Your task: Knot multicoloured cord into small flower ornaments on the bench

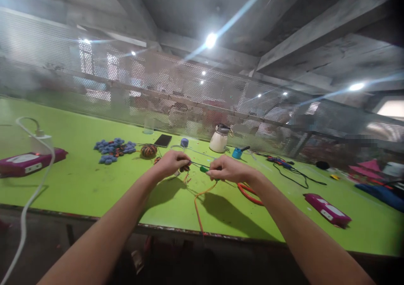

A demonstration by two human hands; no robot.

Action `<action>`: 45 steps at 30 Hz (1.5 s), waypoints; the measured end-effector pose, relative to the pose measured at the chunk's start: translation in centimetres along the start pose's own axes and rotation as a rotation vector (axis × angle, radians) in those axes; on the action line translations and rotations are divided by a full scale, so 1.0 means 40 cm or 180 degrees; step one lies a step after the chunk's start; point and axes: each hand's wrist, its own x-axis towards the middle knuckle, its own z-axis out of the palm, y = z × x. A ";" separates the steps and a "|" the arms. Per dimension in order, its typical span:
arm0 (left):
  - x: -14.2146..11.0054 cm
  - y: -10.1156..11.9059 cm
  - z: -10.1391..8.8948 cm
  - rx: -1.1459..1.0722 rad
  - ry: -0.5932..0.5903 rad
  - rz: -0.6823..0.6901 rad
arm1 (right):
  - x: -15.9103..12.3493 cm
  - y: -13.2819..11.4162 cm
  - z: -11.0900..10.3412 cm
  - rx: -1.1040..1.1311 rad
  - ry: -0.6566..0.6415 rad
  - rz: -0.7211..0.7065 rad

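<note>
My left hand (173,163) is closed in a pinch above the green table, on a small orange-and-black corded piece (186,167) that the fingers partly hide. My right hand (225,168) is wrapped round a thin tool with a green handle (204,169), its end pointing toward the left hand. A dark thin line spans the gap between both hands; whether it is cord or the tool's shaft I cannot tell. From below the right hand an orange cord (197,201) runs down over the table's front edge. An orange-and-black ball (148,151) lies beyond my left hand.
Blue pompom-like pieces (109,150), a phone (163,140), a pale jug (220,138) and a blue pot (237,152) stand or lie farther back. Magenta power strips (31,163) are at both sides. A red-orange ring (249,193) lies by my right forearm. Perforated mesh (189,95) borders the table.
</note>
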 end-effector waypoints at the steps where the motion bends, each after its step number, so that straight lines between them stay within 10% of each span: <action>1: -0.004 0.006 -0.001 -0.0375 -0.0144 -0.0078 | -0.009 0.008 -0.006 0.0264 -0.0073 0.0021; 5: -0.019 0.025 0.002 -0.1458 -0.0596 -0.0262 | -0.031 0.031 0.003 0.1000 -0.0130 -0.0130; 21: -0.019 0.016 0.023 -0.1464 -0.0514 -0.0560 | 0.064 0.051 0.074 0.3237 0.1063 0.0113; 45: 0.013 -0.043 0.045 -0.2129 0.0129 -0.1225 | 0.203 0.085 0.154 0.2923 0.1473 0.0376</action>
